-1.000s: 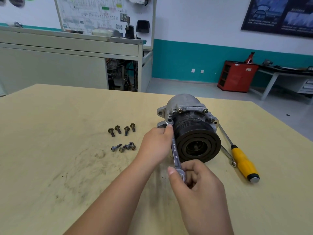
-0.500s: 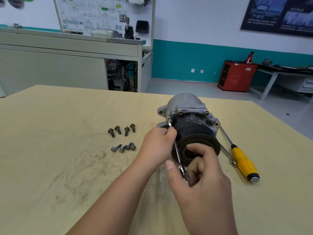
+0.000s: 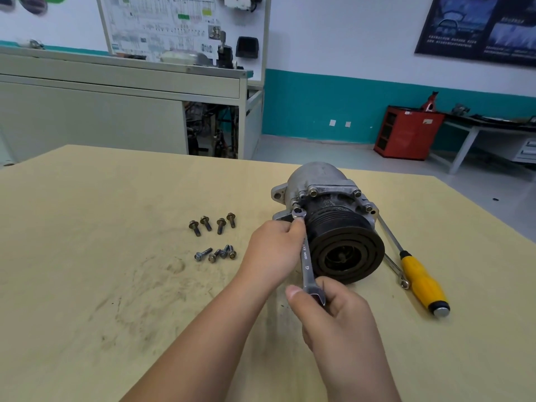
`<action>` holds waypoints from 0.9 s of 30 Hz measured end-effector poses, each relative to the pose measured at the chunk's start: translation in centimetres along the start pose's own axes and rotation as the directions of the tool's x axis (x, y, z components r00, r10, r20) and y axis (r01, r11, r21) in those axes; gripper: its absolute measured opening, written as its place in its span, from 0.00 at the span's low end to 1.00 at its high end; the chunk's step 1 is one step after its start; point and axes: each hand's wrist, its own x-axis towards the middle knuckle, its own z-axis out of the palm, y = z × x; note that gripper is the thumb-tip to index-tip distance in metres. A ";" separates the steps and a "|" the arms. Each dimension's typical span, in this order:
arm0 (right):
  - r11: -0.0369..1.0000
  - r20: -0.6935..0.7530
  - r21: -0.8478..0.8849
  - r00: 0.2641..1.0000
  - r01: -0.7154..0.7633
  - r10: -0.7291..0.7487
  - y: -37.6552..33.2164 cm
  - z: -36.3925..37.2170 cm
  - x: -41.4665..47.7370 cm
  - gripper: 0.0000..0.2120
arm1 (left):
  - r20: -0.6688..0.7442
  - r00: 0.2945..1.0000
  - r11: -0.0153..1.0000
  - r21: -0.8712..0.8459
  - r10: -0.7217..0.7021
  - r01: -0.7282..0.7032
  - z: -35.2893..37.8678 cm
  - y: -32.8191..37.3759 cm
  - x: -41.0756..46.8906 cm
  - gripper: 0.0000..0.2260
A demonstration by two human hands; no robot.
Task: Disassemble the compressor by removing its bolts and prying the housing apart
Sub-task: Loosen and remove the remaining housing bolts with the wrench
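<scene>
Now the compressor (image 3: 327,216) lies on the table (image 3: 87,227), right of the middle, with its pulley facing near. A wrench (image 3: 306,256) has its ring end on a bolt (image 3: 298,212) at the housing's left side. The left hand (image 3: 272,250) pinches it near that end; the right hand (image 3: 339,320) has its fingers clamped on the near end. To the left lie loose bolts (image 3: 214,239), to the right a yellow screwdriver (image 3: 420,280).

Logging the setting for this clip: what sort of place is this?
Most likely an automotive training workshop: a wiring-diagram display board stands on a bench at the back, a red cabinet stands on the floor beyond, and a compressor lies on the worktable with a wrench fitted to it.
</scene>
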 end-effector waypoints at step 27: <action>0.978 -0.115 -0.172 0.983 0.119 -0.140 1.1 -1.9 0.4 0.19 | -0.009 1.000 0.999 0.045 -0.024 0.025 0.6 0.0 0.0 0.25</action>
